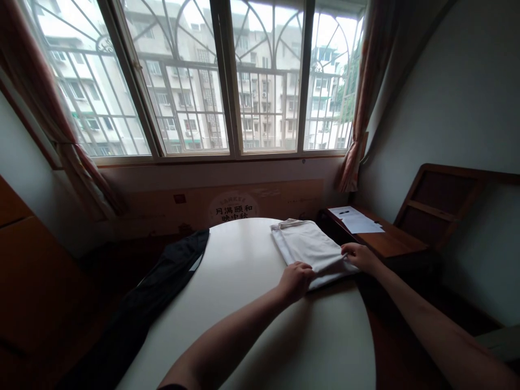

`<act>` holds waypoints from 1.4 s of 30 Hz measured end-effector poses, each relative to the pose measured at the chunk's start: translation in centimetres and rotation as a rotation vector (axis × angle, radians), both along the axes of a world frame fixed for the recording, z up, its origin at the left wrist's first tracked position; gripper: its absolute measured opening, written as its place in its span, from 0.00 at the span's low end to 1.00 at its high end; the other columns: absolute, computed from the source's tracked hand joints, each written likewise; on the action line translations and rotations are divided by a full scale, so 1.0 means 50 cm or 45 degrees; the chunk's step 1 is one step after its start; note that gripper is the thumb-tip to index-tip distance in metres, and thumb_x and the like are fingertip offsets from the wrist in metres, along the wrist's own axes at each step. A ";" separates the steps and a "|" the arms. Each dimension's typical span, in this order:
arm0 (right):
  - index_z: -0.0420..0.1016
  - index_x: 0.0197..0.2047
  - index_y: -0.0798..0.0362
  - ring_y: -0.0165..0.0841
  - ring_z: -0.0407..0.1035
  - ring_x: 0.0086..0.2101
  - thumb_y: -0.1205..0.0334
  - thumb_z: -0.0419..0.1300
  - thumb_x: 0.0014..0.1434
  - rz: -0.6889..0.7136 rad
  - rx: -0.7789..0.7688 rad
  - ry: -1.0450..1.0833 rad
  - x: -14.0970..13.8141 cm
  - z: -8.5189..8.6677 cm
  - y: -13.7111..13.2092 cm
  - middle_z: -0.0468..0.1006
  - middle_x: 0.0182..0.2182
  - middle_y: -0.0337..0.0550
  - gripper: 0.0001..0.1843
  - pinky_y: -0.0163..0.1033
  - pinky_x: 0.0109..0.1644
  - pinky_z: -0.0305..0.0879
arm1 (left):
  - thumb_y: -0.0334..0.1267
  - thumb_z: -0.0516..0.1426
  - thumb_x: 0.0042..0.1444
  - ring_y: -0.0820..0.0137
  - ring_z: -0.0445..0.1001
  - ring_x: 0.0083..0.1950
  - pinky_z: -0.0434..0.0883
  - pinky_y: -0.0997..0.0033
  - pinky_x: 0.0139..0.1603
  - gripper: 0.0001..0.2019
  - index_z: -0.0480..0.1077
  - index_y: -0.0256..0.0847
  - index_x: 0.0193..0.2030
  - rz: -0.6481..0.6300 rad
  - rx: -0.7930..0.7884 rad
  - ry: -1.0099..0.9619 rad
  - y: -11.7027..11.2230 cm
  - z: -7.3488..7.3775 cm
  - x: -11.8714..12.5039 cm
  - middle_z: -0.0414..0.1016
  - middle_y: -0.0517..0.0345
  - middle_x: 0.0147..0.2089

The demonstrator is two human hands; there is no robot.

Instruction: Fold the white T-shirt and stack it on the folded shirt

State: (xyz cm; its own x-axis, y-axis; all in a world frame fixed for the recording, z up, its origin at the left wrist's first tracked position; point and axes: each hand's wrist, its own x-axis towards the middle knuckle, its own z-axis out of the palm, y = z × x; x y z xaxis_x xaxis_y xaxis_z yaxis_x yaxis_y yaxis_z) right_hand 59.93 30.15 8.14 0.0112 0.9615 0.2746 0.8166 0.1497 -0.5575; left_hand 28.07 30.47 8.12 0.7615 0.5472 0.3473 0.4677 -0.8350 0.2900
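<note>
Head camera view, looking down over two bare forearms reaching across a round white counter (252, 303). A folded white cloth garment (309, 246) lies flat at the counter's far right edge, directly under both hands. The left hand (296, 280) rests curled on the garment's near corner, fingers bent over the fabric, pressing rather than clearly pinching. The right hand (359, 255) touches the near right edge, fingertips on the top layer; whether it grips is unclear. The fabric looks light, soft and limp, likely to sag and unfold unless supported at both near corners. Well to the left of the hands, a dark garment (162, 281) drapes over the counter's edge. Beyond the right hand, white papers (357, 221) sit on a brown wooden desk (390, 241).
</note>
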 end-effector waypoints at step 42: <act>0.76 0.56 0.47 0.45 0.53 0.68 0.66 0.58 0.51 0.306 0.128 0.838 -0.600 -0.001 -0.043 0.63 0.67 0.47 0.27 0.52 0.67 0.58 | 0.46 0.44 0.63 0.70 0.61 0.26 0.55 0.70 0.31 0.20 0.56 0.44 0.20 0.835 -0.239 -0.388 -0.043 0.032 -0.422 0.60 0.63 0.20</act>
State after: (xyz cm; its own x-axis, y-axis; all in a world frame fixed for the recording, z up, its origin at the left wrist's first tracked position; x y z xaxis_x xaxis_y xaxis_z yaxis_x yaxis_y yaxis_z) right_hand 29.94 28.01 8.08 -0.0041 0.9285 0.3712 0.2528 0.3601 -0.8980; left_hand 6.96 28.32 9.73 0.1434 0.9269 0.3470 0.7290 -0.3360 0.5963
